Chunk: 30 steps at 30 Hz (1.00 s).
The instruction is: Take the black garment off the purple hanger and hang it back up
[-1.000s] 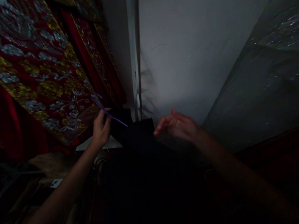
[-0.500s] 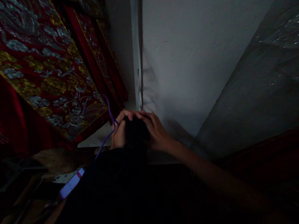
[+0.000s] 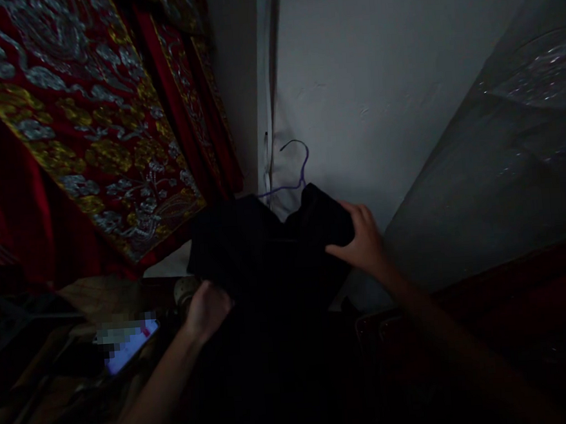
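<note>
A dark garment (image 3: 277, 264), perhaps a shirt, hangs spread in front of me on a purple hanger (image 3: 303, 168). The hanger's hook and part of one arm rise out of the neckline; the rest is inside the cloth. My right hand (image 3: 362, 235) grips the garment's right shoulder, thumb in front and fingers behind. At the lower left side my left hand (image 3: 208, 309) is closed at the cloth, with its fingertips hidden in or behind it. The garment's lower part fades into darkness.
Red cloth embroidered in gold and silver (image 3: 107, 134) hangs at the left. Behind the garment is a pale wall (image 3: 352, 91) with a vertical strip (image 3: 265, 84). A lit phone (image 3: 132, 348) lies lower left; clear plastic sheeting (image 3: 515, 144) covers the right.
My hands have moved apart from a bunched hold at the middle. The dark garment is now spread open, and the hanger has swung from the left to upright at its neckline.
</note>
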Motion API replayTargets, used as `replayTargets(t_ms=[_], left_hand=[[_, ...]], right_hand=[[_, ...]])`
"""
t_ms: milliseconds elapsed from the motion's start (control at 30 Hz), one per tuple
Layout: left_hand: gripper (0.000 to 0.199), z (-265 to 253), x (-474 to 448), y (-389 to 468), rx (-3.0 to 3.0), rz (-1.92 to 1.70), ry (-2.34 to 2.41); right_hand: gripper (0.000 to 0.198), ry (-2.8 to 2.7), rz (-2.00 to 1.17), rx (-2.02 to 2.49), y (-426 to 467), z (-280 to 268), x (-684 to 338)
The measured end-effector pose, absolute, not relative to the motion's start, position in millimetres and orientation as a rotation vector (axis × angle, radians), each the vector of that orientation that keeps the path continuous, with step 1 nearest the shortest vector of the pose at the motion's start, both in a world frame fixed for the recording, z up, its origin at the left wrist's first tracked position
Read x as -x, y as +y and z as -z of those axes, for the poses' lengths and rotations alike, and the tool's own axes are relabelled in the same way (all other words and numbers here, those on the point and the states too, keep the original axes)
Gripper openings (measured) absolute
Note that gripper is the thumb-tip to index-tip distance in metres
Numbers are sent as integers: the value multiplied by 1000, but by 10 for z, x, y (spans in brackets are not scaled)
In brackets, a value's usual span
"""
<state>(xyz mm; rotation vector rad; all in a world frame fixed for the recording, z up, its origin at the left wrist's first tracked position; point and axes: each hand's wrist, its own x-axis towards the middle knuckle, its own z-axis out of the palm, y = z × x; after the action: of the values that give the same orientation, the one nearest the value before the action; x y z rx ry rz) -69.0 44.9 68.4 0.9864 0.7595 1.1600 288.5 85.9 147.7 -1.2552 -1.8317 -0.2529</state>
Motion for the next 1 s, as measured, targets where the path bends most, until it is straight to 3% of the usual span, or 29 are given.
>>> replayTargets(t_ms=[167, 433, 600, 700, 767, 900, 1000], left_hand=[[43, -502, 639, 323, -722, -1153, 627], [56, -631, 286, 609, -689, -1711, 920], [38, -674, 330, 631, -577, -1755, 1071], [28, -586, 326, 551, -474, -1781, 1161], [24, -499, 306, 470, -395, -1778, 1149], [21, -324, 287, 274, -221, -1688, 1076], [23, -257, 282, 141, -183, -1609, 1081]], right_hand=[[89, -1750, 334, 1301, 1166, -1905, -3005], [90, -1959, 393, 1202, 1116, -2113, -2514], [97, -1961, 345, 1181, 925, -1887, -2545], [85, -1837, 287, 1152, 826, -1699, -2482], [65, -1666, 103, 1077, 731, -1449, -2319], [27, -1160, -593, 1073, 510, -684, -1754], [43, -1033, -944, 1218, 485, -253, -1390]])
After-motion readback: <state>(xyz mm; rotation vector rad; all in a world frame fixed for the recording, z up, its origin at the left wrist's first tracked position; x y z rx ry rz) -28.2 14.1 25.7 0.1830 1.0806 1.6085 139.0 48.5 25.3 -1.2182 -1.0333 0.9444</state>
